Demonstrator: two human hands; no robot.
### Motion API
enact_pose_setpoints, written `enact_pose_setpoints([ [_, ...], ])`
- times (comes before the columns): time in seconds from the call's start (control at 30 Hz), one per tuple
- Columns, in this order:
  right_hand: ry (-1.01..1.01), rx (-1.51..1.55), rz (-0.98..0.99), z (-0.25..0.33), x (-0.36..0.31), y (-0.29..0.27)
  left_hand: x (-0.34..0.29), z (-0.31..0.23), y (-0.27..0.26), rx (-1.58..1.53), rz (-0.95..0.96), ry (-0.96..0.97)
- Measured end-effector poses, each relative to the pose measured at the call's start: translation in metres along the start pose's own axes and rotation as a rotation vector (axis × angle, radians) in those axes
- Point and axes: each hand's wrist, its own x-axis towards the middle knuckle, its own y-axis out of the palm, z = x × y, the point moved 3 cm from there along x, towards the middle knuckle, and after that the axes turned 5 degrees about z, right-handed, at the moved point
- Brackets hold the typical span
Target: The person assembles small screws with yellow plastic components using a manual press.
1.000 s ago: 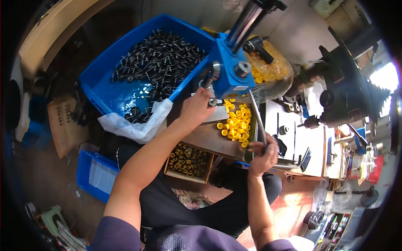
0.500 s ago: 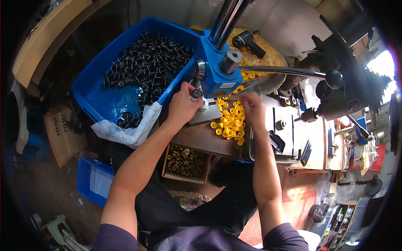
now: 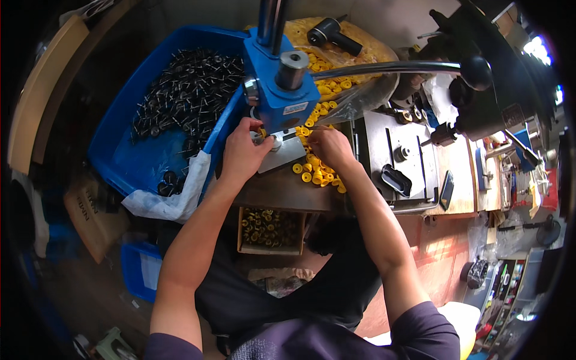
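Observation:
My left hand [image 3: 245,150] is at a small metal fixture [image 3: 276,143] beneath the blue press head [image 3: 285,90]. Its thumb and fingers curl around a spot on the fixture's near left side; what they grip is mostly hidden. Beside the fixture a flat metal plate [image 3: 283,156] slopes toward me. Over the pile of yellow caps [image 3: 318,171], my right hand [image 3: 331,147] has its fingertips drawn together close to the plate's far right edge. Whatever lies between those fingertips cannot be made out.
A blue bin [image 3: 114,150] of black parts with metal pins stands left. Behind the press, a bag [image 3: 375,81] holds more yellow caps. The press lever [image 3: 390,68] reaches right toward a drill press [image 3: 444,135]. Below the bench edge sits a box [image 3: 270,249] of small parts.
The whole view has shifted. My right hand has moved left from the caps' right side to beside the plate. The dark part seen earlier at my left fingertips is no longer visible.

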Motion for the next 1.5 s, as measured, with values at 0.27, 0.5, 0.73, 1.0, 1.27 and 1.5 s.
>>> enact_pose_setpoints([
  [0.27, 0.001, 0.101, -0.407, 0.017, -0.004, -0.021, -0.005, -0.006, -0.01, -0.011, -0.01, -0.038],
  [0.5, -0.173, 0.443, -0.527, 0.078, 0.012, -0.008, 0.001, 0.011, -0.005, -0.086, -0.03, -0.063],
  [0.73, -0.416, 0.383, -0.473, 0.083, -0.002, -0.022, 0.003, 0.016, -0.005, -0.18, -0.018, -0.065],
  [1.0, -0.158, 0.46, -0.49, 0.063, -0.014, -0.032, -0.002, -0.002, 0.007, 0.047, 0.1, 0.122],
  [1.27, -0.063, 1.011, -0.877, 0.038, -0.036, -0.126, -0.003, -0.009, 0.005, 0.338, 0.129, 0.028],
  [1.5, -0.349, 1.23, -0.721, 0.072, -0.058, -0.291, -0.002, -0.008, 0.012, 0.352, 0.047, 0.088],
])
